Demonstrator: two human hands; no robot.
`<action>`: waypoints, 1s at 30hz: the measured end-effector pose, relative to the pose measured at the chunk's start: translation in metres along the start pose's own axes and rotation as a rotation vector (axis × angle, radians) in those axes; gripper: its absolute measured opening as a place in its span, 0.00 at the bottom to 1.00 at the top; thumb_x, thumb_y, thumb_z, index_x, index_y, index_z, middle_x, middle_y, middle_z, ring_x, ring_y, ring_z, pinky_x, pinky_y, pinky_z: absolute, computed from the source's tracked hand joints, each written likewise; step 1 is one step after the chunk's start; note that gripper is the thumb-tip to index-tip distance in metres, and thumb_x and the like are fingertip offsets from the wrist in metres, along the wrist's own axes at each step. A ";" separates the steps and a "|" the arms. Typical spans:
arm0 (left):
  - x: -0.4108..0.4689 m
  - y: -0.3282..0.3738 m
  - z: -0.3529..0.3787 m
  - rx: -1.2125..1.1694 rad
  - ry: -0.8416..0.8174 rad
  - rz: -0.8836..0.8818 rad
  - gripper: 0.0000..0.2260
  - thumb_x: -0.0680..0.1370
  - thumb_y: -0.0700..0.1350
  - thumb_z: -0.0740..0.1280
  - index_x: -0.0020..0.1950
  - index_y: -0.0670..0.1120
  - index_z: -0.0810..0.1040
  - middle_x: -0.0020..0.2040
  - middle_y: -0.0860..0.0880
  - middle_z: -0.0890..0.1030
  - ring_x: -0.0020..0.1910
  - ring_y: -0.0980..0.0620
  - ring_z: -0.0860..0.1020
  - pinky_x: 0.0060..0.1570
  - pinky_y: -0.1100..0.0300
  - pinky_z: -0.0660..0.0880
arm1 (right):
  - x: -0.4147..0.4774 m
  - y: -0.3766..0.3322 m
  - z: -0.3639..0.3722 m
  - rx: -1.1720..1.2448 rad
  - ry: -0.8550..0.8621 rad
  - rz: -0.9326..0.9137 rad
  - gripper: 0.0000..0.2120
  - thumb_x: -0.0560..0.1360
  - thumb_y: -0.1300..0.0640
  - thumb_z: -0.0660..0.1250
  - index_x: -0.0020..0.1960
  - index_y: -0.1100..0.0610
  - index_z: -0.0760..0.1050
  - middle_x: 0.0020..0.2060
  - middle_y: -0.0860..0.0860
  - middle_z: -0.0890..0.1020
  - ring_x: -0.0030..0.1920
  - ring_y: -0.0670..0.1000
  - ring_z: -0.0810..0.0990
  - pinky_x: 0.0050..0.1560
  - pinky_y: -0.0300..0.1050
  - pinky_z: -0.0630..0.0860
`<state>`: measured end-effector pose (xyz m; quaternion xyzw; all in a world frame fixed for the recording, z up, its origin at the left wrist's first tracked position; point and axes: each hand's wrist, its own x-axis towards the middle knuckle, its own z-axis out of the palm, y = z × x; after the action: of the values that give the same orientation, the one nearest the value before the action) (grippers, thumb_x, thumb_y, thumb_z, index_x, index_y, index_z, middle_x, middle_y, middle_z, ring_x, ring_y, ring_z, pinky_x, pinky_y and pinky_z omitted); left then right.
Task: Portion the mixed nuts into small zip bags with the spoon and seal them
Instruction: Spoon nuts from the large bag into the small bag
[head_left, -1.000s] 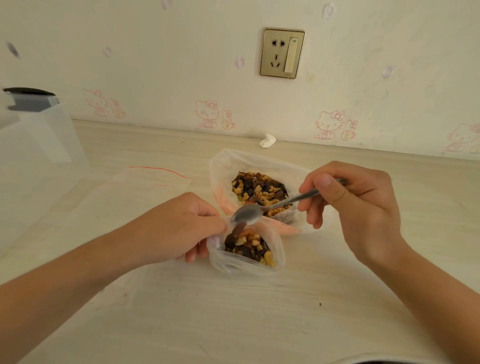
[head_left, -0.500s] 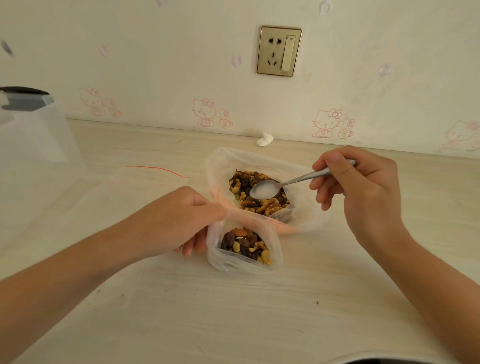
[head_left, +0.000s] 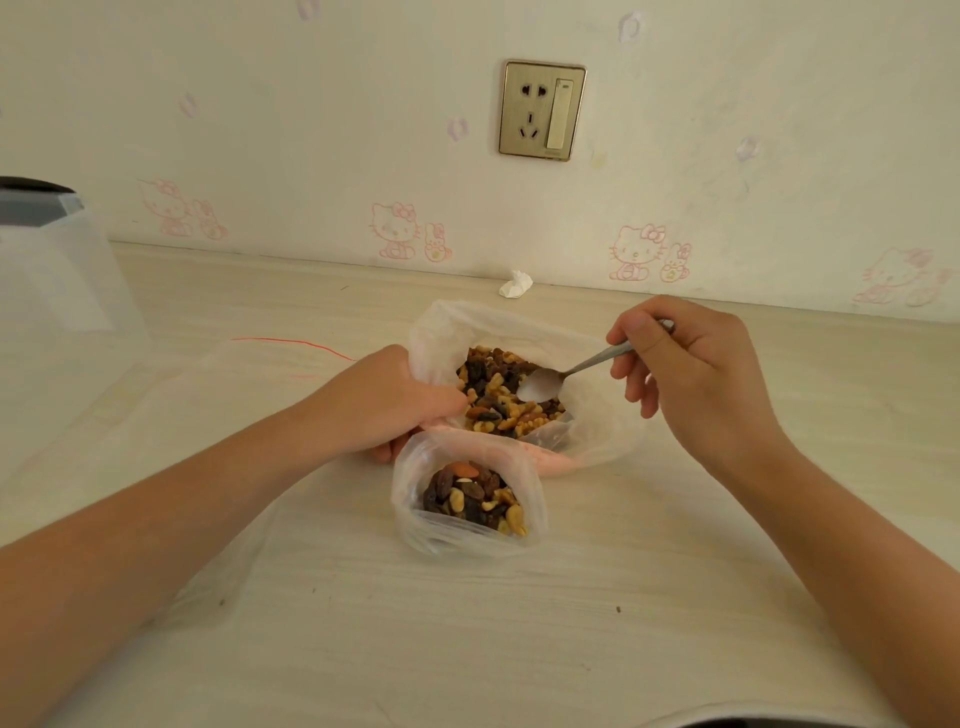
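A large clear bag (head_left: 597, 441) of mixed nuts (head_left: 493, 395) lies open on the table's middle. In front of it stands a small zip bag (head_left: 415, 519), open at the top and partly filled with nuts and raisins. My left hand (head_left: 384, 405) pinches plastic at the left edge where the two bags meet; which bag it grips is unclear. My right hand (head_left: 685, 374) holds a metal spoon (head_left: 550, 382) by its handle. The spoon's empty bowl rests on the nuts in the large bag.
An empty flat zip bag with a red strip (head_left: 280, 345) lies left of the hands. A translucent container with a dark lid (head_left: 57, 291) stands at the far left. A crumpled white scrap (head_left: 516, 285) lies by the wall under a socket (head_left: 542, 110).
My right hand has lifted the spoon out of the small bag and carried it back into the large bag. My left hand has slid up toward the large bag's edge.
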<state>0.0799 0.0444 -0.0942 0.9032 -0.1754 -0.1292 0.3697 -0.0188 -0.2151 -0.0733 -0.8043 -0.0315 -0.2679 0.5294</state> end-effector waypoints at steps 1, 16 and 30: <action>0.000 -0.002 0.000 0.000 -0.005 0.015 0.20 0.74 0.57 0.72 0.36 0.39 0.81 0.32 0.40 0.83 0.29 0.46 0.79 0.24 0.65 0.69 | -0.001 -0.001 0.002 0.053 -0.045 0.005 0.11 0.81 0.57 0.65 0.43 0.52 0.83 0.32 0.53 0.82 0.29 0.52 0.78 0.25 0.44 0.74; -0.004 -0.004 -0.002 -0.082 -0.049 0.051 0.16 0.72 0.50 0.69 0.25 0.49 0.73 0.25 0.47 0.75 0.24 0.49 0.71 0.22 0.67 0.65 | 0.006 -0.004 0.004 -0.084 0.124 0.003 0.18 0.86 0.49 0.60 0.40 0.49 0.80 0.29 0.48 0.78 0.27 0.44 0.73 0.29 0.36 0.68; -0.003 -0.002 -0.003 -0.181 -0.108 0.012 0.20 0.66 0.55 0.71 0.43 0.39 0.84 0.42 0.36 0.84 0.37 0.47 0.79 0.38 0.56 0.73 | -0.003 0.002 0.027 0.112 -0.061 0.232 0.18 0.86 0.55 0.61 0.42 0.59 0.81 0.32 0.58 0.85 0.22 0.52 0.76 0.22 0.43 0.73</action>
<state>0.0792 0.0489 -0.0931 0.8569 -0.1881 -0.1910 0.4404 -0.0100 -0.1915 -0.0841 -0.7796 0.0308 -0.1783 0.5996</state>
